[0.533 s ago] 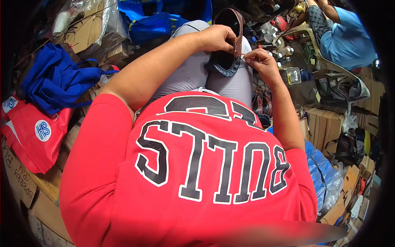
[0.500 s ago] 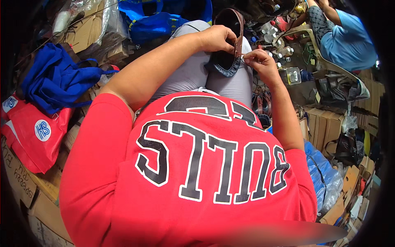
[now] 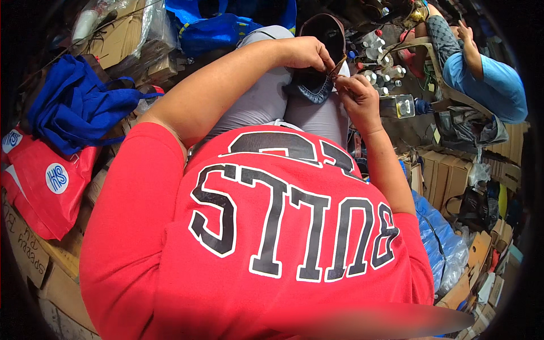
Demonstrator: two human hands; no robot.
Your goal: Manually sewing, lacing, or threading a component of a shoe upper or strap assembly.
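A dark shoe upper (image 3: 313, 88) with a gathered, puckered edge and a brown leather rim lies across my grey-trousered lap. My left hand (image 3: 309, 54) is closed in a pinch on its brown edge, palm down. From the other side, my right hand (image 3: 359, 101) is closed with its fingertips at the same edge, beside the left fingertips. A brown leather piece (image 3: 339, 67) stands up between the two hands. Whether a needle or thread is in the right fingers is too small to make out.
Beyond my knees stands a blue bag (image 3: 212, 33). Several small bottles (image 3: 391, 73) and a clear jar of yellowish liquid (image 3: 404, 106) sit to the right. A person in a light blue shirt (image 3: 487, 85) sits farther right. Blue cloth (image 3: 73, 107) and a red bag (image 3: 51, 181) lie left.
The brown edge of the shoe upper is bent up between my fingers. My right hand has turned and moved slightly lower. The other person's arm has lifted.
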